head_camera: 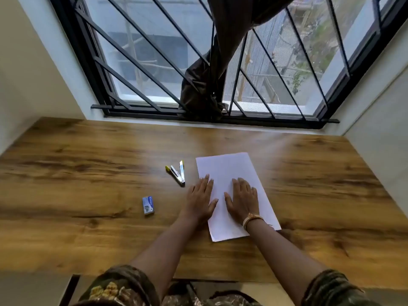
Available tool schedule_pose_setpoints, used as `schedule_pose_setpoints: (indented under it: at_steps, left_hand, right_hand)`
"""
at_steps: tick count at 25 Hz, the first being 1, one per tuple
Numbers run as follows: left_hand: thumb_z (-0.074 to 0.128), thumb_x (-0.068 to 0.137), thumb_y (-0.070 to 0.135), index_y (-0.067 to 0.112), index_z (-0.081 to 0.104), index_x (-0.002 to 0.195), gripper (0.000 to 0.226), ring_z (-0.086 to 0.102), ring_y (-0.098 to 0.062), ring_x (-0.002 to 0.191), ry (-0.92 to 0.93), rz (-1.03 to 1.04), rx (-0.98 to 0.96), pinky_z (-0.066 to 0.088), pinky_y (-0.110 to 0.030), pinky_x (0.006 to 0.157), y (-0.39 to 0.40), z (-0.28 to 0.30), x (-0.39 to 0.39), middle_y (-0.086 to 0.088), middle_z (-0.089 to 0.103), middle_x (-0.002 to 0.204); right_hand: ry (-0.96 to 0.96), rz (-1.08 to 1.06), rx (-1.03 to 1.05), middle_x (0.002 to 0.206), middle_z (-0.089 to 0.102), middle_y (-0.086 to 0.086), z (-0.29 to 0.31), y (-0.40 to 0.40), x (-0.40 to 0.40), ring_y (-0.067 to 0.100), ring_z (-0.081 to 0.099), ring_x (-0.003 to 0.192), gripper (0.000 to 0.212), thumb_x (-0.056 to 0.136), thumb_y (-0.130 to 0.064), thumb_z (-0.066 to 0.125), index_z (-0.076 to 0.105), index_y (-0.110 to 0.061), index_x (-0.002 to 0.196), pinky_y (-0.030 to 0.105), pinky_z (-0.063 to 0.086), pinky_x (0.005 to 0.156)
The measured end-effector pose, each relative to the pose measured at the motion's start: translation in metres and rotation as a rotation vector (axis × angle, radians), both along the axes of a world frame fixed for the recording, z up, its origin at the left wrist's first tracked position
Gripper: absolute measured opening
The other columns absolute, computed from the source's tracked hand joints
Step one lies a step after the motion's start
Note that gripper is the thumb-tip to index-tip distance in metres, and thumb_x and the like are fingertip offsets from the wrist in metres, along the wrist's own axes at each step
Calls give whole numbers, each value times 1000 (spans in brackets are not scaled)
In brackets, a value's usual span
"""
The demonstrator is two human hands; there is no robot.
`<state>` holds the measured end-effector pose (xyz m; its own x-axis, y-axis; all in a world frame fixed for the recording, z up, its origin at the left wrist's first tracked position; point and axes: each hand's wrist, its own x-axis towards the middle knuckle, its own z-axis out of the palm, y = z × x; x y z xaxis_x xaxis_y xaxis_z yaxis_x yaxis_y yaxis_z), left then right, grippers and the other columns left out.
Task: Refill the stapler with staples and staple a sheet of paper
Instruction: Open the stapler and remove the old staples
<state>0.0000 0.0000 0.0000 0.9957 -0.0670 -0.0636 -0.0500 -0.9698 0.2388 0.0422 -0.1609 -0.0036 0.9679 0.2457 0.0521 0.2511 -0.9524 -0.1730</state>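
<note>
A white sheet of paper [229,168] lies on the wooden table [88,164], slightly turned. My left hand [199,197] rests flat, fingers spread, across the sheet's left edge. My right hand [242,199] lies flat on the middle of the sheet, a gold bangle on its wrist. A small stapler [177,173] with yellow ends lies swung wide open in a V shape, just left of the paper and beyond my left hand. A small blue box of staples [148,205] sits to the left of my left hand, apart from it.
A barred window [154,62] with a dark knotted curtain [205,89] stands behind the table's far edge. White walls close in both sides. The table's near edge runs under my forearms.
</note>
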Motion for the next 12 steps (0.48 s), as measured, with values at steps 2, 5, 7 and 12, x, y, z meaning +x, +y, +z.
schedule_pose_setpoints:
  at_steps: [2,5,7,12]
  left_hand:
    - [26,96,50,15,6,154,70,4,-20,150,-1,13,62,6,-39,119,3,-5,0,-5,1,163]
    - [27,96,50,17,9,154,69,7,-19,149,-18,17,62,5,-39,118,6,-11,-1,-4,6,162]
    - [28,95,50,18,12,153,69,9,-19,149,-38,14,48,7,-39,119,6,-12,-3,-4,9,162]
    - [29,94,53,22,13,153,69,9,-16,149,-56,27,-10,7,-40,120,10,-16,-5,0,11,162]
  right_hand:
    - [-44,0,30,137,50,14,-2,-1,0,31,48,125,53,89,-43,47,47,-11,131,48,39,102]
    - [-66,-7,48,137,50,13,-6,-3,-1,30,47,127,51,89,-41,48,47,-12,132,48,38,105]
    - [-70,-4,66,139,49,11,-8,-3,-3,29,46,128,51,89,-41,47,46,-14,133,48,37,107]
    - [-85,-8,102,139,50,9,-10,-5,-1,27,47,128,52,88,-42,47,46,-15,133,46,37,107]
